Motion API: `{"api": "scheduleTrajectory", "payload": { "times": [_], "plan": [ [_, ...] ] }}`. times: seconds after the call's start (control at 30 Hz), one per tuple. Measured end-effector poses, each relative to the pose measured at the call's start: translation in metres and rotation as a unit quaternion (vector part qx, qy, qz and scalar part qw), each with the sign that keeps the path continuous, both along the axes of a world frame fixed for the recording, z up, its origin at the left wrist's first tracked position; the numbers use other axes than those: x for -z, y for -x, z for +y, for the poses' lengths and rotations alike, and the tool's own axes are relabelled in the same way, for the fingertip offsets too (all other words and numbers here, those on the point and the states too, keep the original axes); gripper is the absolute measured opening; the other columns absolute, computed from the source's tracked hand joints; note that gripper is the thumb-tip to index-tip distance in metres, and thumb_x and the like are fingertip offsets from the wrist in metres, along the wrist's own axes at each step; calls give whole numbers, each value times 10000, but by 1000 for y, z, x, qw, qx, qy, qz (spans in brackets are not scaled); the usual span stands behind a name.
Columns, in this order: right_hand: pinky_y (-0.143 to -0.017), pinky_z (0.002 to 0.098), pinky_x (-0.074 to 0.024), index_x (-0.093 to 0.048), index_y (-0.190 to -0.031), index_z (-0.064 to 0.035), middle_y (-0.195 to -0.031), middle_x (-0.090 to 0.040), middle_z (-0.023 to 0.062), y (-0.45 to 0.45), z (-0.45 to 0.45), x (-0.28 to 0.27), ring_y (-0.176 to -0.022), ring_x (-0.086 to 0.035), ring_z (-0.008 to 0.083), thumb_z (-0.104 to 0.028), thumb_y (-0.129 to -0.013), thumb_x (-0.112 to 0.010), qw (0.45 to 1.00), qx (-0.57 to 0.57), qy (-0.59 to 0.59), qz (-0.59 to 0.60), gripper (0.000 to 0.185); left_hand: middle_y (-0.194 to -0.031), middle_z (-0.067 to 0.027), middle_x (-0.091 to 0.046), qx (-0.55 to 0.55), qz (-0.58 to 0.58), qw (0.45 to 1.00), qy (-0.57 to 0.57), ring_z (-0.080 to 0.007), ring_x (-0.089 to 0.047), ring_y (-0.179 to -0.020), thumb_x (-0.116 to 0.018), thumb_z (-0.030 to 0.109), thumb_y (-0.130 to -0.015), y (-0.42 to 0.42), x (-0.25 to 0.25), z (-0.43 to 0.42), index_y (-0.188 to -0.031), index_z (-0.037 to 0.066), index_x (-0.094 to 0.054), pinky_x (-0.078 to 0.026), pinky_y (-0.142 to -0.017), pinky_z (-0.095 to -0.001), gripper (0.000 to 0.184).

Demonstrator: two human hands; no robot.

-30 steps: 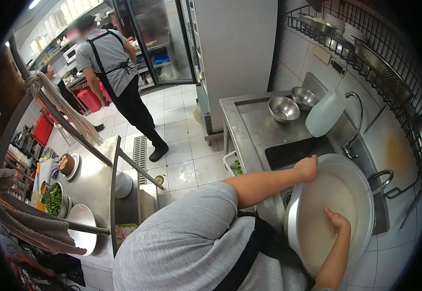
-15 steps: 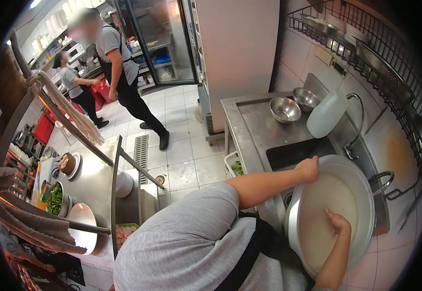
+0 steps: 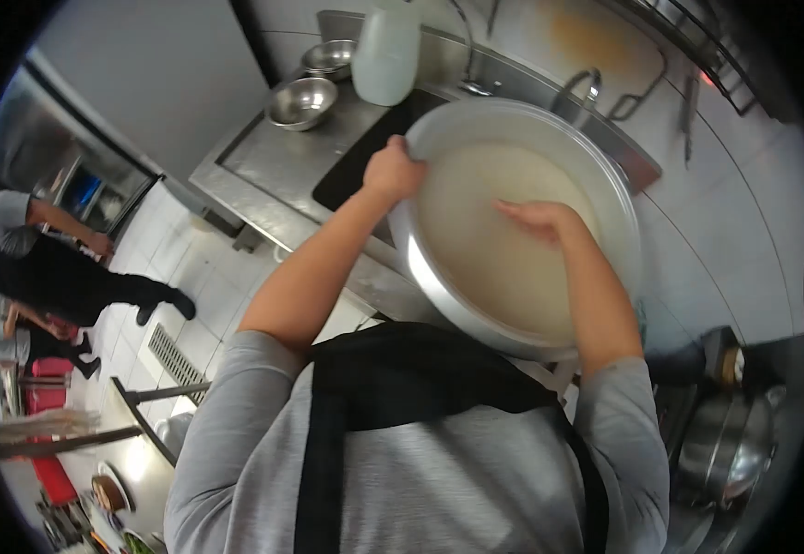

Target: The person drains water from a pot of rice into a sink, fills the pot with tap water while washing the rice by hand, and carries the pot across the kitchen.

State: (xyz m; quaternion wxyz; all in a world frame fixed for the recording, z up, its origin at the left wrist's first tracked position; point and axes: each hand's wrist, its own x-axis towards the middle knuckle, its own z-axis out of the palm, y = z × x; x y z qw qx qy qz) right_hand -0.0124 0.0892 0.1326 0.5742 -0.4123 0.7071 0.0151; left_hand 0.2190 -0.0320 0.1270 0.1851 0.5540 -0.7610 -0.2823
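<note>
So our left hand (image 3: 395, 171) has a firm grip on the rim of a big metal pot (image 3: 432, 277), parked by the faucet (image 3: 594, 88) at the steel tabletop (image 3: 277, 175). Our right hand's (image 3: 540, 220) grip is loose, fingers stretched over the cloudy liquid (image 3: 480, 254); kinda blurry, can't tell if they're touching it.

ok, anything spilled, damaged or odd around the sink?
An orange-brown stain on the wall tiles behind the sink; odd because the surrounding wall is paler. Cause unclear. No spill visible around the pot.
</note>
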Motion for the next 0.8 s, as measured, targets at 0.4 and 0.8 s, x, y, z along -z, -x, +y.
{"api": "scheduleTrajectory", "payload": {
  "times": [0.4, 0.8],
  "plan": [
    [-1019, 612, -12, -35, -1433, -243, -1484, 107, 109, 12, -10, 9, -1361, 77, 328, -772, -750, -314, 998, -25, -63, -14, 909, -1076, -245, -582, 22, 3, 1000, -1, -353, -576, -1004, -581, 327, -735, -1, -3, 1, -1234, -12, -401, -464, -857, -392, 629],
    [-995, 649, 12, -43, -1419, -349, -1486, 124, 75, 26, -18, 33, -1364, 75, 328, -764, -767, -277, 995, -61, -69, -43, 808, -1111, -232, -570, 13, 15, 999, -28, -352, -551, -1044, -592, 311, -728, -1, 4, -6, -1249, 19, -417, -439, -891, -394, 622]
  ]
}}
